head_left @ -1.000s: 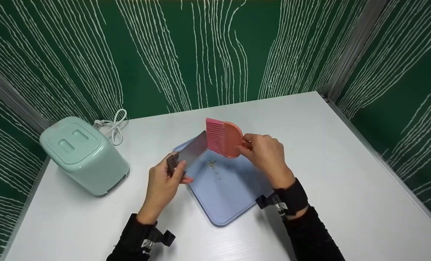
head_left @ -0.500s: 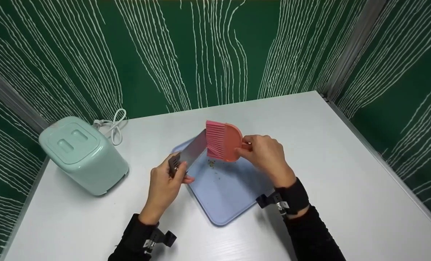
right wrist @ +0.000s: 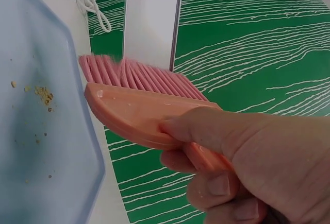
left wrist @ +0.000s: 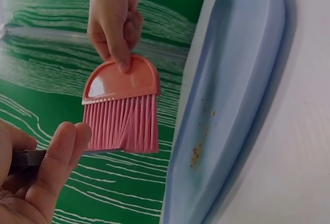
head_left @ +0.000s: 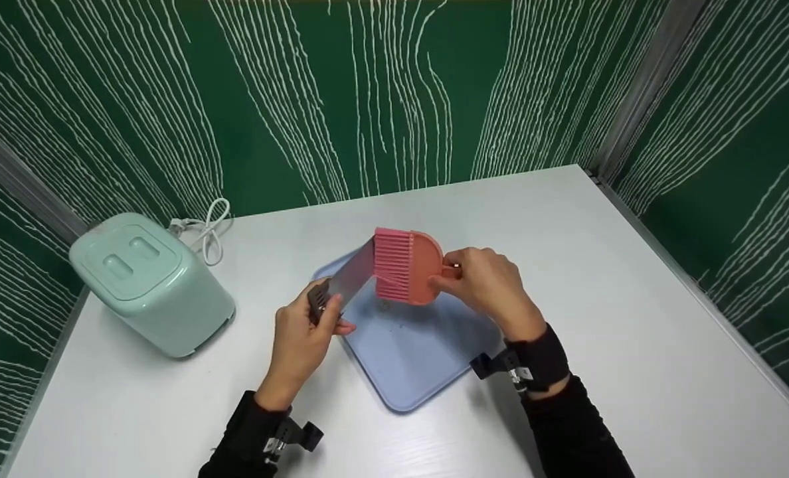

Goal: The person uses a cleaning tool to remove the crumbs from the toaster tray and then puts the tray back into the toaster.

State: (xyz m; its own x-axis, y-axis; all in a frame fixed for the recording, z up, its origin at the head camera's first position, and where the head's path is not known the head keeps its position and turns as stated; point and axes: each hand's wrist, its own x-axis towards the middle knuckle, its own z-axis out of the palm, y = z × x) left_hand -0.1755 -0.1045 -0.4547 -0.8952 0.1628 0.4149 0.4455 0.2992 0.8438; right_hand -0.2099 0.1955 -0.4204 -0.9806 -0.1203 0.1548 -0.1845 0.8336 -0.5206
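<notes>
My left hand pinches the dark slotted end of a thin metal crumb tray, which tilts up over a light blue tray. In my right hand is a small orange hand brush, gripped by its short handle. Its pink bristles meet the far end of the metal piece, a few of them bent aside in the left wrist view. Below, brownish crumbs lie scattered on the blue tray, most of them in one small heap.
A mint green toaster-like appliance stands at the left of the white table, its white cord coiled behind it. Green walls with white lines close in the back and both sides.
My right hand has brought the brush bristles down across the crumb tray's end, slightly toward me. My left hand has stayed nearly still.
</notes>
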